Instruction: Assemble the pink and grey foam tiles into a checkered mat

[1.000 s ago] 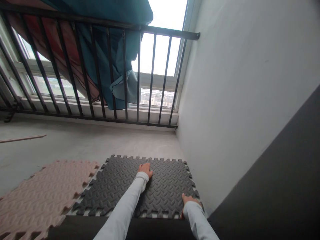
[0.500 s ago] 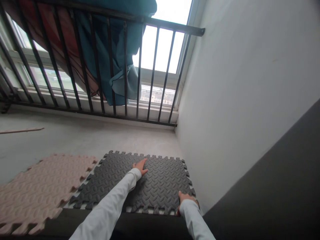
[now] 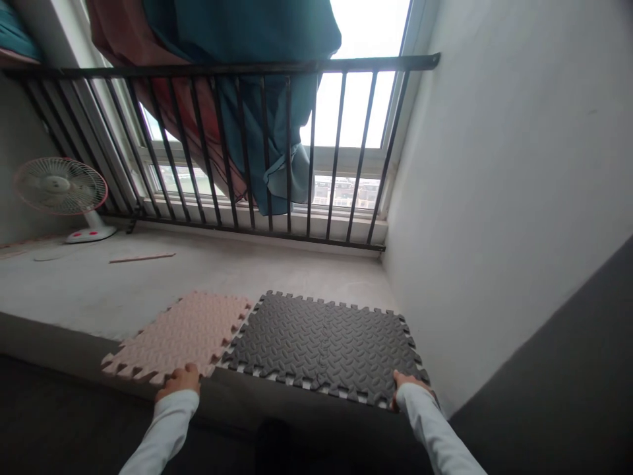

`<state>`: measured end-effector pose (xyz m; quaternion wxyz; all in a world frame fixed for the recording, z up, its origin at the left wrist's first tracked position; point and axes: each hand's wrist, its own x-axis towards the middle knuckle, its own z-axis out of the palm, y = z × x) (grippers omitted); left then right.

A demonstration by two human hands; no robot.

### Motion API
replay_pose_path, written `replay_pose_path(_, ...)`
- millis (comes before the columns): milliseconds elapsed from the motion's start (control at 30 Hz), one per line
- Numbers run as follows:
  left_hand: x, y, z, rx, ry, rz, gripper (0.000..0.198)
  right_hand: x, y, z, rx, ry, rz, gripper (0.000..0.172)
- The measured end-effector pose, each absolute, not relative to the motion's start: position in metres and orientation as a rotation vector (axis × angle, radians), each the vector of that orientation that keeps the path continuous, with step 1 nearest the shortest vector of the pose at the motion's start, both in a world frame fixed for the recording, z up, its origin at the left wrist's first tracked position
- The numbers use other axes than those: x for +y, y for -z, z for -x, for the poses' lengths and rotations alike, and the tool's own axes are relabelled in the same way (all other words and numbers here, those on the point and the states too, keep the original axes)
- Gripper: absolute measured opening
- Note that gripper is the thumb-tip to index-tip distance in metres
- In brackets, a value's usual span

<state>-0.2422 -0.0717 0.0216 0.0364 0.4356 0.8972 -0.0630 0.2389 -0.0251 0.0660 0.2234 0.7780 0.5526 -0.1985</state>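
Note:
Two dark grey foam mats (image 3: 291, 336) with a raised tread pattern lie joined along a seam on the ledge. To their left is a pink foam mat (image 3: 182, 333) with the same puzzle-cut edges, close beside the grey one; a thin strip of ledge shows between them. My left hand (image 3: 179, 381) is closed on the pink mat's front edge, its fingertips partly hidden. At the grey mats' front right corner, my right hand (image 3: 411, 384) grips the edge, thumb beneath or at the side and fingers on top.
A black railing (image 3: 247, 231) runs along the window, with teal and red cloth (image 3: 277, 39) over it. A white wall (image 3: 475, 198) bounds the right. A fan (image 3: 59, 188) and a thin stick (image 3: 142, 258) are on the ledge (image 3: 64, 290) at left, which drops at its front edge.
My left hand has moved off the grey mats to the pink mat's front edge. The right hand stays at the corner. The view has swung left, bringing the fan into sight.

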Motion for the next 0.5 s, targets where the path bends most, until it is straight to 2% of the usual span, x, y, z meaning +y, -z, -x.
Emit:
replay_pose_path(133,-0.069,-0.039,0.243,2.536,0.301,-1.359,0.034,-0.029,-0.067,-0.24,1.557,0.525,-2.143,0.084)
replay_pose_path(267,-0.064,-0.055,0.243,2.556,0.187,-1.386,0.036,-0.032,-0.065,-0.242,1.575,0.498,-2.152,0.083)
replay_pose_path(367,-0.052,-0.069,0.228,2.611,-0.08,-1.455,0.043,-0.033,-0.065,-0.241,1.582,0.5,-2.166,0.083)
replay_pose_path(500,-0.032,-0.097,0.173,2.639,-0.526,-1.483,0.043,-0.033,-0.066,-0.24,1.583,0.51,-2.189,0.083)
